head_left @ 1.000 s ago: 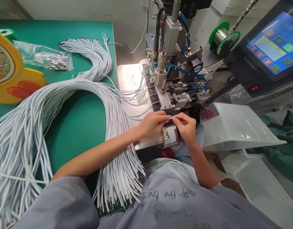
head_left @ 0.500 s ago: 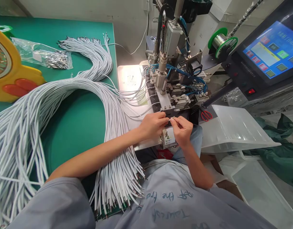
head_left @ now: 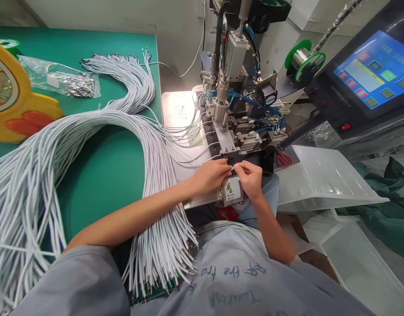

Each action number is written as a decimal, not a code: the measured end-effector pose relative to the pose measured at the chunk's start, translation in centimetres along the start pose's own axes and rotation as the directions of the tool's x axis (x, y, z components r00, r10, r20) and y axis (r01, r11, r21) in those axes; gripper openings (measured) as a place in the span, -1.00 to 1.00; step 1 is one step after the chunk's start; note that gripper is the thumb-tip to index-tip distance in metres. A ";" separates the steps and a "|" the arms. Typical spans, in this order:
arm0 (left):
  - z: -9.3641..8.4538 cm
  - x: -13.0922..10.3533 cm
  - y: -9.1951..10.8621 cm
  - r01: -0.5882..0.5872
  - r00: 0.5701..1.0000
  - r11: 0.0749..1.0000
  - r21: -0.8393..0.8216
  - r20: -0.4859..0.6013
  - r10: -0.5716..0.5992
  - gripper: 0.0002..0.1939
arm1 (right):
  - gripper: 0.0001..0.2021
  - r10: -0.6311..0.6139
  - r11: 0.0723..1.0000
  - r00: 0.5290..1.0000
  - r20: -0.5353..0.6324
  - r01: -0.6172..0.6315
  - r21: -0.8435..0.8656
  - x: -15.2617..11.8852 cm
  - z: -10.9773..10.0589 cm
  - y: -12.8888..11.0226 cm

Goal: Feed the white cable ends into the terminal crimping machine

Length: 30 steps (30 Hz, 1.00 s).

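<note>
My left hand (head_left: 211,175) pinches a thin white cable (head_left: 232,168) close to its end, at the front edge of the bench machine (head_left: 226,142). Fingers of my right hand (head_left: 250,177) are closed on the tip of the same cable, almost touching the left fingertips. The fingers mostly hide the cable's end. Other white cables (head_left: 189,131) run from the left into the machine's side. Below the hands sits a box-like part with a white label (head_left: 232,189).
A large bundle of white cables (head_left: 86,116) arches over the green table (head_left: 103,175). Behind it lies a clear bag of metal terminals (head_left: 78,84). To the right are a solder wire spool (head_left: 305,60), a touch screen (head_left: 376,72), red-handled scissors (head_left: 284,160) and a translucent plastic bin (head_left: 333,175).
Both hands have shifted slightly; the right fingers have come left and down, closer to the left ones. The cable end between them is now more covered.
</note>
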<state>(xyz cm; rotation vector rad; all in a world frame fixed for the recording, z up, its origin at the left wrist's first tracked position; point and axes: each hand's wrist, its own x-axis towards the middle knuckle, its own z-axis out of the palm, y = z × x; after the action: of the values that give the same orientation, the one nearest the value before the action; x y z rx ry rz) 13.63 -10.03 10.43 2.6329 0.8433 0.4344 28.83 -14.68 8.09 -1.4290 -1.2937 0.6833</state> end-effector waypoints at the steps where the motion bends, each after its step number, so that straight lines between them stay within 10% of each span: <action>1: -0.1 0.0 0.1 0.008 0.999 1.000 0.028 0.047 -0.009 -0.75 | -0.75 0.019 1.000 1.000 0.016 -0.019 -0.002 0.1 -0.2 0.4; 8: -0.7 0.5 -0.3 0.020 0.970 0.976 0.216 0.234 -0.072 -0.64 | -0.75 0.238 0.964 0.963 0.126 -0.250 0.094 1.7 -1.1 3.2; 30: -0.3 0.3 -0.6 -0.090 0.967 0.956 0.279 0.253 0.017 -0.63 | -0.77 0.334 0.920 0.924 0.183 -0.363 0.151 2.1 -0.2 4.1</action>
<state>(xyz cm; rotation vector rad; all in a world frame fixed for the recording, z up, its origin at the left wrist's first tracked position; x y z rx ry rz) 13.47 -9.33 10.57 2.9011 0.8059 -0.0125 30.95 -12.29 4.84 -1.4920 -1.0654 1.1434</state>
